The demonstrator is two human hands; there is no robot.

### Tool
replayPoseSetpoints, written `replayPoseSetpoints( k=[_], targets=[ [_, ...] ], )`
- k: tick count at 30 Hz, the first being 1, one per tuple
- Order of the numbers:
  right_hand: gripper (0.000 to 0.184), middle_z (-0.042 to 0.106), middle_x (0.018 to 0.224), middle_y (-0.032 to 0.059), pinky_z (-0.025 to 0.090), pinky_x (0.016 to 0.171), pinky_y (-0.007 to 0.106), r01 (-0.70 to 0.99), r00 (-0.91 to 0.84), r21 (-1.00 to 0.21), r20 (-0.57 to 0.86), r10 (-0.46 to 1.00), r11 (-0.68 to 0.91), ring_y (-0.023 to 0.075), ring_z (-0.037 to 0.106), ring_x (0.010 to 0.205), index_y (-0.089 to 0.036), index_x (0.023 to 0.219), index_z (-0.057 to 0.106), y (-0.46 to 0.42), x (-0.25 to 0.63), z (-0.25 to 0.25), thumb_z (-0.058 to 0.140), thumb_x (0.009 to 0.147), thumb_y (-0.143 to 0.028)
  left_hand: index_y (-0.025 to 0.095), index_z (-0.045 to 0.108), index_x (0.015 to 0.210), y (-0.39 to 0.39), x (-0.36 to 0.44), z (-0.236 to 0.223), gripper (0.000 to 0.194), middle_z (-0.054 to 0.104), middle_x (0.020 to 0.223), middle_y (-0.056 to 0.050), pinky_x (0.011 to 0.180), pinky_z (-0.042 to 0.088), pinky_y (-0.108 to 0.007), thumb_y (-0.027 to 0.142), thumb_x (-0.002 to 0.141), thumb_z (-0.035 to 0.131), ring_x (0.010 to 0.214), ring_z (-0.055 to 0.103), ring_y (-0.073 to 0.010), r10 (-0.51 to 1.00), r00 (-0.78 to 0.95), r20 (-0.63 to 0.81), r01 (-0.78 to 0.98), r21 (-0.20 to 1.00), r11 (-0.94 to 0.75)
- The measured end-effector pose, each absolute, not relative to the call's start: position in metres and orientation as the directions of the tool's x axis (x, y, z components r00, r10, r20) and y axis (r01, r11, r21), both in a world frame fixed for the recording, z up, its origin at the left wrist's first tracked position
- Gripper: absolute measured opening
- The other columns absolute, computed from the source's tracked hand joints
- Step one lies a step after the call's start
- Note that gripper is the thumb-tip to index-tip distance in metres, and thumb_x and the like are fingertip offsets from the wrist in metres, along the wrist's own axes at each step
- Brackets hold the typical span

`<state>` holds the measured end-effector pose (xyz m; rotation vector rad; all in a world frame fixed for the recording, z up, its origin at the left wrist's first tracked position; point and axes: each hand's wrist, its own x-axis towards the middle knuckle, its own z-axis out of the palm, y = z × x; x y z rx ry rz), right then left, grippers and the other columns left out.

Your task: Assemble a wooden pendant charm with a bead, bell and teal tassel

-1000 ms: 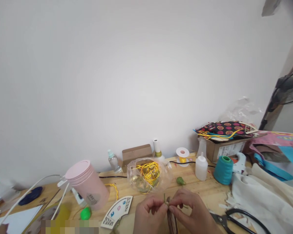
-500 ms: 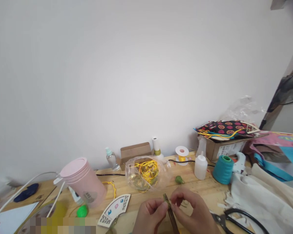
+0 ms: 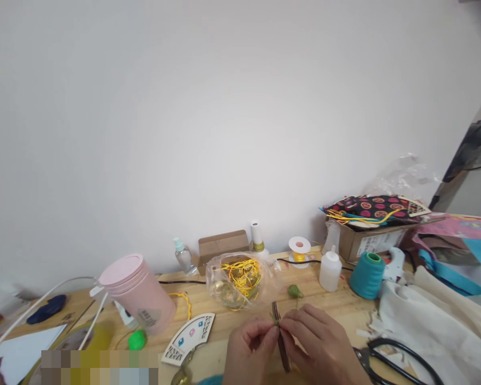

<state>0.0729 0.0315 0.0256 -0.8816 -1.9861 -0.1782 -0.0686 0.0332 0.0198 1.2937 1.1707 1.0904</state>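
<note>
At the lower middle of the head view, a slim brown fork-like stick (image 3: pixel 284 355) stands slanted between my hands, with narrow prongs at its top. Green thread (image 3: pixel 276 320) lies around it just below the prong tips. My left hand (image 3: pixel 250 347) pinches the stick and thread from the left, thumb and forefinger together. From the right, my right hand (image 3: pixel 320 342) closes its fingertips at the same spot; whether they grip thread or stick is partly hidden. Beyond my hands sits a small green thread ball (image 3: pixel 294 291).
A plastic bag of yellow cords (image 3: pixel 242 280), a white squeeze bottle (image 3: pixel 330 271) and a teal thread cone (image 3: pixel 367 275) stand behind my hands. Black-handled scissors (image 3: pixel 398 358) and white cloth (image 3: pixel 420 315) lie right. A fan-shaped piece (image 3: pixel 190 337) and pink canister (image 3: pixel 138 294) are left.
The stick has turned more upright, showing its prongs and the green thread around them. My right hand's fingers have come down and closed in against the stick.
</note>
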Motion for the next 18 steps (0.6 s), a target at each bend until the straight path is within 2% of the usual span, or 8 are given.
replayPoseSetpoints(
  k=[2, 4, 7, 10, 12, 15, 18],
  targets=[
    [0.016, 0.062, 0.056, 0.0039, 0.041, 0.047, 0.024, 0.665, -0.317, -0.185, 0.808, 0.497, 0.724, 0.0143, 0.051, 0.049, -0.015, 0.068, 0.058, 0.031, 0.072, 0.025, 0.048, 0.071, -0.003, 0.014, 0.07, 0.063, 0.033, -0.068, 0.021, 0.018, 0.067, 0.063, -0.005, 0.061, 0.044, -0.026, 0.03, 0.062, 0.064, 0.063, 0.056, -0.0185, 0.993, 0.118, -0.012, 0.095, 0.996, 0.001],
    [0.017, 0.061, 0.055, 0.003, 0.04, 0.046, 0.023, 0.657, -0.268, -0.244, 0.809, 0.523, 0.714, 0.0134, 0.05, 0.048, -0.015, 0.066, 0.058, 0.03, 0.072, 0.024, 0.048, 0.069, -0.003, 0.014, 0.07, 0.06, 0.033, -0.068, 0.022, 0.016, 0.067, 0.061, -0.005, 0.061, 0.044, -0.025, 0.029, 0.061, 0.065, 0.062, 0.056, -0.018, 0.994, 0.097, -0.046, 0.058, 0.997, 0.041],
    [0.013, 0.06, 0.055, 0.0025, 0.04, 0.047, 0.022, 0.588, -0.131, -0.491, 0.725, 0.676, 0.642, 0.0132, 0.051, 0.05, -0.016, 0.062, 0.057, 0.028, 0.073, 0.025, 0.05, 0.065, -0.006, 0.013, 0.068, 0.059, 0.034, -0.067, 0.023, 0.016, 0.067, 0.059, -0.004, 0.06, 0.043, -0.025, 0.029, 0.056, 0.068, 0.06, 0.056, -0.0167, 0.99, 0.03, -0.139, -0.03, 0.99, 0.14],
    [0.008, 0.056, 0.055, 0.0017, 0.041, 0.05, 0.022, 0.409, -0.03, -0.806, 0.457, 0.889, 0.428, 0.0133, 0.051, 0.053, -0.015, 0.059, 0.055, 0.028, 0.073, 0.026, 0.051, 0.065, -0.011, 0.013, 0.064, 0.052, 0.034, -0.065, 0.024, 0.015, 0.06, 0.046, 0.001, 0.052, 0.039, -0.022, 0.027, 0.051, 0.07, 0.049, 0.05, -0.0122, 0.979, -0.032, -0.202, -0.08, 0.977, 0.199],
    [0.007, 0.054, 0.059, 0.0012, 0.042, 0.054, 0.022, 0.202, -0.017, -0.941, 0.274, 0.961, 0.272, 0.0132, 0.05, 0.057, -0.015, 0.059, 0.053, 0.029, 0.072, 0.025, 0.05, 0.066, -0.015, 0.013, 0.06, 0.048, 0.034, -0.064, 0.024, 0.016, 0.052, 0.04, 0.004, 0.047, 0.035, -0.02, 0.025, 0.049, 0.071, 0.044, 0.043, -0.0091, 0.975, -0.059, -0.215, -0.101, 0.973, 0.209],
    [0.009, 0.05, 0.058, -0.0009, 0.04, 0.052, 0.022, -0.113, -0.039, -0.99, 0.092, 0.995, 0.087, 0.0114, 0.046, 0.055, -0.015, 0.059, 0.051, 0.031, 0.067, 0.02, 0.054, 0.066, -0.022, 0.013, 0.059, 0.051, 0.034, -0.063, 0.019, 0.016, 0.049, 0.043, 0.005, 0.046, 0.033, -0.019, 0.025, 0.053, 0.069, 0.044, 0.041, -0.0082, 0.977, -0.056, -0.207, -0.139, 0.97, 0.198],
    [0.014, 0.049, 0.054, -0.0023, 0.038, 0.049, 0.02, -0.292, -0.066, -0.956, -0.021, 0.998, -0.039, 0.0095, 0.042, 0.051, -0.015, 0.06, 0.053, 0.033, 0.063, 0.012, 0.059, 0.063, -0.027, 0.013, 0.059, 0.056, 0.034, -0.061, 0.014, 0.014, 0.052, 0.048, 0.003, 0.049, 0.037, -0.02, 0.026, 0.058, 0.066, 0.049, 0.045, -0.0104, 0.987, -0.057, -0.15, -0.143, 0.98, 0.14]
  ],
)
